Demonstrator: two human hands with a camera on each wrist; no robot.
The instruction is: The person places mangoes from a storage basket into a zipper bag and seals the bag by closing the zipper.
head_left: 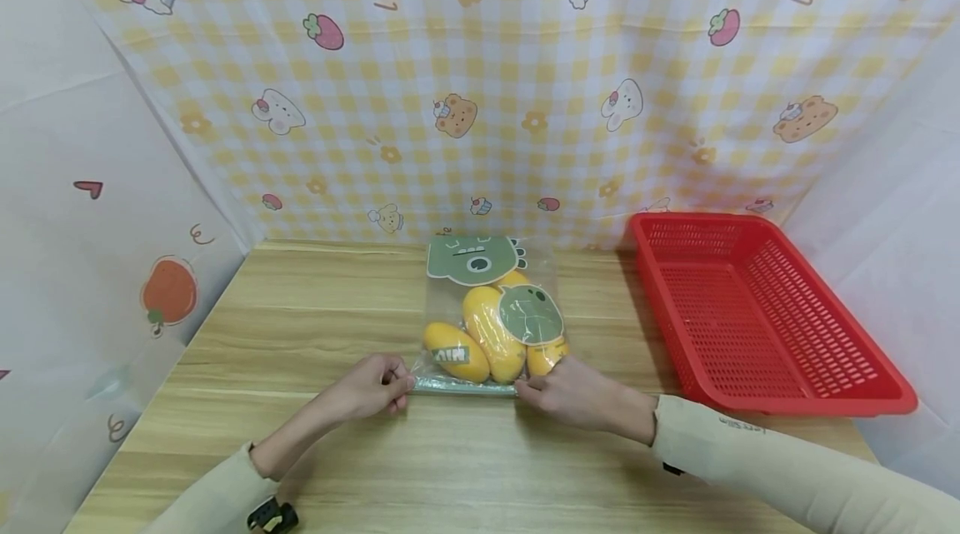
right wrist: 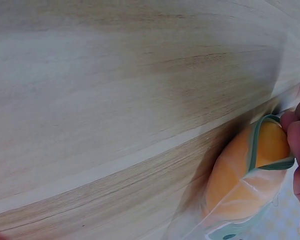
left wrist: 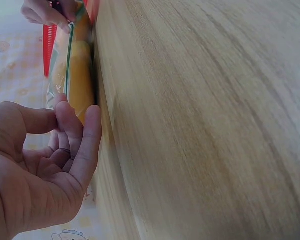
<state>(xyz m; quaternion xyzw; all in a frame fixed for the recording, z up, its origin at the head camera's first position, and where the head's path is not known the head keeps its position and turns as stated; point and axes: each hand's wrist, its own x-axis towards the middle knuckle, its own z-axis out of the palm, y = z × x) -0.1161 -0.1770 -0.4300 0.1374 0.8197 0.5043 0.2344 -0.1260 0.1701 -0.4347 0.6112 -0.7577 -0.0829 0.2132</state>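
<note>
A clear zip bag (head_left: 472, 261) with green cartoon prints lies flat on the table, its mouth toward me. Several yellow mangoes (head_left: 491, 334) fill it, one with a label. My left hand (head_left: 371, 388) pinches the left end of the green zip strip (head_left: 465, 388) between thumb and finger. Farther right along that strip, my right hand (head_left: 573, 392) pinches it near the bag's right corner. Between the hands the strip (left wrist: 68, 60) runs as a single line in the left wrist view. Beside the right fingers, its two edges (right wrist: 253, 145) gape apart around a mango (right wrist: 235, 180).
A red plastic basket (head_left: 663, 313) with perforated walls stands to the right of the bag, beyond my right forearm. The wooden table (head_left: 322, 292) reaches back to a yellow checked cloth (head_left: 525, 67). White printed cloth hangs at both sides.
</note>
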